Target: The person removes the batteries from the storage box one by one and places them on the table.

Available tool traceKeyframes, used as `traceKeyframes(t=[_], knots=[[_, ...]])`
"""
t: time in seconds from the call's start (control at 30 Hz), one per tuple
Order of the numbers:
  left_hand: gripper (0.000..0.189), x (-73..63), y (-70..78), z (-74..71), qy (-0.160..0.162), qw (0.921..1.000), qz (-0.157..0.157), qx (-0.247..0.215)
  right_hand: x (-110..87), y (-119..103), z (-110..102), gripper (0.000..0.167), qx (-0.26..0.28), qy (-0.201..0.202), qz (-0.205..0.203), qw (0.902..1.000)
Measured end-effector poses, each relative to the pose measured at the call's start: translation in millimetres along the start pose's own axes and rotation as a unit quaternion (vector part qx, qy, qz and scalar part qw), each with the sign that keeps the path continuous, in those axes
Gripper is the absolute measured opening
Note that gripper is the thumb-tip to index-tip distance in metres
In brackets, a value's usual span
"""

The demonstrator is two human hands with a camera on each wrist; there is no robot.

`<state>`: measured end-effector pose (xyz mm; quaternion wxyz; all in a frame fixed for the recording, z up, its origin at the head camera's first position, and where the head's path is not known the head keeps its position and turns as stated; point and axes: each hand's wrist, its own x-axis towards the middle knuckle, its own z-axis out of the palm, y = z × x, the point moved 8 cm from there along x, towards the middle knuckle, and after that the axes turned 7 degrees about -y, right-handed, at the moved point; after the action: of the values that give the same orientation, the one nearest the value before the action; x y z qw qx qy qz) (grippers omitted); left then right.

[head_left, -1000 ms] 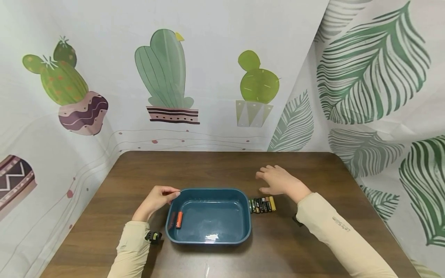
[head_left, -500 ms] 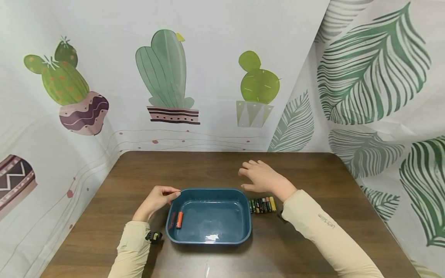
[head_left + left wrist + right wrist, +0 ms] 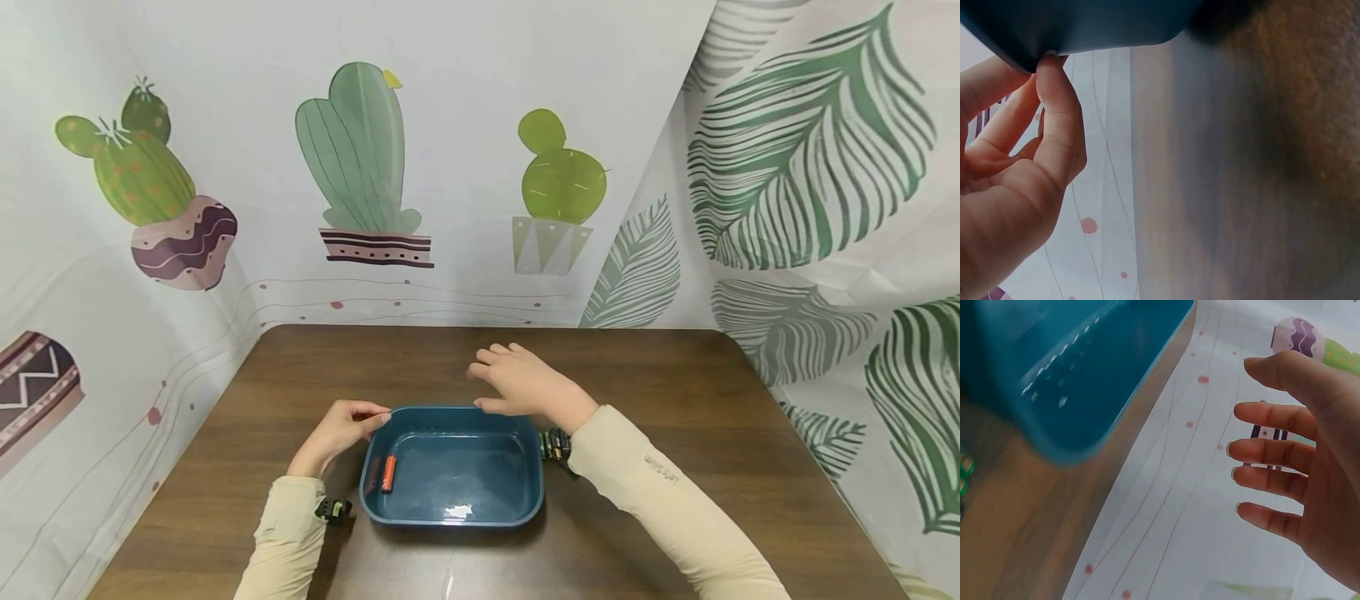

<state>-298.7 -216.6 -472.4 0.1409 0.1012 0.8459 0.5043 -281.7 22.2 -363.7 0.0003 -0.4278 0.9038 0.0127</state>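
Observation:
A deep blue rectangular tray (image 3: pixel 452 524) stands on the table, with one orange battery (image 3: pixel 389 474) lying near its left wall. At the tray's back left corner, my left hand (image 3: pixel 339 433) pinches the rim between thumb and fingers; the left wrist view shows this grip at the tray's edge (image 3: pixel 1104 25). My right hand (image 3: pixel 528 383) hovers by the back right of the tray, fingers spread and holding nothing, as the right wrist view also shows. Several batteries (image 3: pixel 553 444) lie in a row against the tray's right side, partly hidden by my right sleeve.
The brown wooden table (image 3: pixel 660 367) runs back to a white cloth (image 3: pixel 465 167) printed with cacti and leaves. A dark wrist camera (image 3: pixel 333 511) sits on my left cuff, close to the tray's left side.
My right hand has moved left, from beyond the battery row to the tray's back right rim, and its sleeve now covers part of the row. My left hand keeps its place.

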Motion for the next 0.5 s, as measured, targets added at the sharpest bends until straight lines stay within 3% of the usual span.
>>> traceKeyframes(t=[0.27,0.5], knots=[[0.023,1.6,-0.6,-0.1,-0.002,1.0000,0.001,0.001,23.7,-29.4,1.9,0.037,-0.012,-0.009,-0.031,0.9994],[0.025,1.3,-0.6,0.2,-0.005,1.0000,-0.002,-0.007,42.4,-54.9,15.9,0.041,-0.024,-0.039,-0.055,0.9974]])
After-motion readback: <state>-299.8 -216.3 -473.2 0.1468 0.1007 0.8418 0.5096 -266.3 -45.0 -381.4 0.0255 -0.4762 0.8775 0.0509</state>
